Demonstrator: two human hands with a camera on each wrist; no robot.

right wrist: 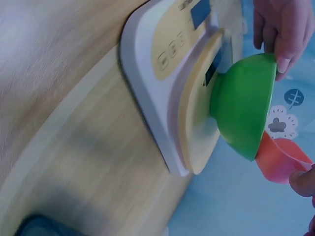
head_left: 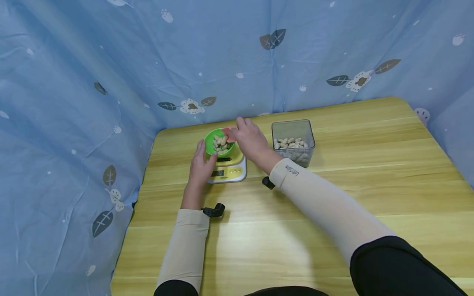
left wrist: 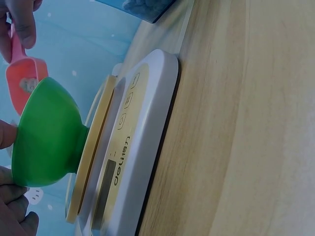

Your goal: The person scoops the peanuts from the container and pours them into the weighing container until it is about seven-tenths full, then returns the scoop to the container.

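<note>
A green bowl (head_left: pixel 209 144) with peanuts (head_left: pixel 221 143) in it stands on the round platform of a yellow and white kitchen scale (head_left: pixel 237 172). My left hand (head_left: pixel 201 167) holds the bowl at its rim, thumb on the near side and fingers on the left. Between the fingers of my right hand (head_left: pixel 251 139) is the handle of a pink scoop (left wrist: pixel 24 73). The scoop is tilted at the bowl's far right rim, and a peanut (left wrist: pixel 28 84) shows inside it in the left wrist view. Digits show on the scale's display (head_left: pixel 218 173).
To the right of the scale, a clear grey square container (head_left: pixel 294 129) holds many more peanuts. The wooden table (head_left: pixel 355 164) ends at a blue patterned curtain (head_left: pixel 237 53) behind and on the left. Black wrist cameras (head_left: pixel 214 210) sit on both forearms.
</note>
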